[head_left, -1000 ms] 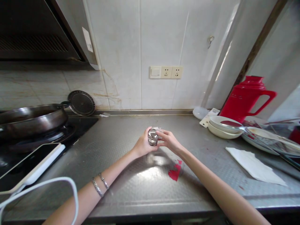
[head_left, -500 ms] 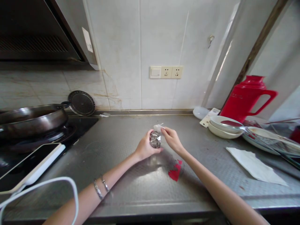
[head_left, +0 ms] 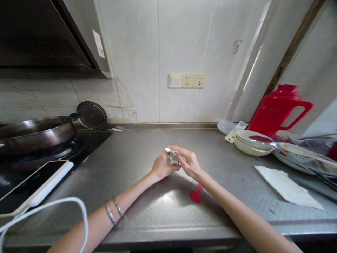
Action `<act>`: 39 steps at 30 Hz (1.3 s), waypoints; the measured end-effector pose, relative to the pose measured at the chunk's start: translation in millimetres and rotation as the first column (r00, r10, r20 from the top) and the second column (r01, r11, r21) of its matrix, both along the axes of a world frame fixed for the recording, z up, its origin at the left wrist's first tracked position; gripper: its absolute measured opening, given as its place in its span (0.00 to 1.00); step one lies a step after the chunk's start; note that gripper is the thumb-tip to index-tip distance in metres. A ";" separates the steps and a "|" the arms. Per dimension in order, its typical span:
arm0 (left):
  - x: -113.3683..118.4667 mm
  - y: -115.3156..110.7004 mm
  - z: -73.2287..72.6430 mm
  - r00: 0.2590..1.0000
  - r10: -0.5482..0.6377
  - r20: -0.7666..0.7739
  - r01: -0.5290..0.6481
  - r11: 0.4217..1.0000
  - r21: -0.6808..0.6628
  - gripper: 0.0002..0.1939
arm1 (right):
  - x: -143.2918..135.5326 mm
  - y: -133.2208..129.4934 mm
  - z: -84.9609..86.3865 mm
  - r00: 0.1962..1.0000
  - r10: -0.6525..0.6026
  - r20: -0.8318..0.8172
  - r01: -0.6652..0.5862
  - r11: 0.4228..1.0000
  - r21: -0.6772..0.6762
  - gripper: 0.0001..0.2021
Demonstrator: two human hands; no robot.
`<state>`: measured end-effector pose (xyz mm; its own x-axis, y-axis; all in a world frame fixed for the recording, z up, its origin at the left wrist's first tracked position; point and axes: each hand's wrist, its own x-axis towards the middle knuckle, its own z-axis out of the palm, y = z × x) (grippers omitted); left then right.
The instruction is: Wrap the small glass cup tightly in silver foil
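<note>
Over the metal counter (head_left: 142,219), the left hand (head_left: 161,166) is clamped round the left side of the shiny object (head_left: 173,158); the right hand (head_left: 190,163) bends its fingers over the right and far side — gripping or resting, I cannot tell. The object lies between both, touching each; its long axis is hidden. Counted: one counter, two hands, one object, one red scrap (head_left: 196,195), one white tissue (head_left: 167,150).

A small shiny object (head_left: 173,159), perhaps glass, is held half-hidden.
</note>
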<state>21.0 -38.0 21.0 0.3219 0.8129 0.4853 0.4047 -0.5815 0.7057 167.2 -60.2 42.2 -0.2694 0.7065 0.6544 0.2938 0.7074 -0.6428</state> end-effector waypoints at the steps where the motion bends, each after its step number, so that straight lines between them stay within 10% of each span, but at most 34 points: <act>1: -0.1 1.4 -0.3 1.000 -0.008 -0.004 0.008 1.000 -0.004 0.29 | -2.1 -1.3 -0.3 1.000 0.012 -0.007 -0.012 1.000 0.005 0.17; 6: -2.6 10.1 -1.9 0.998 0.056 -0.014 -0.057 0.995 -0.076 0.36 | -8.7 -2.8 -5.2 0.994 0.013 -0.111 -0.017 0.999 -0.033 0.16; 12: -3.5 4.6 -1.9 0.999 0.052 -0.009 -0.052 0.997 -0.055 0.42 | 4.5 15.5 -6.1 0.842 -0.313 -0.439 0.203 0.938 -0.279 0.18; 39: 3.7 5.9 0.8 0.983 -0.062 0.172 0.080 0.992 -0.099 0.27 | 4.6 0.1 -5.1 0.995 -0.010 0.101 -0.009 0.983 0.184 0.17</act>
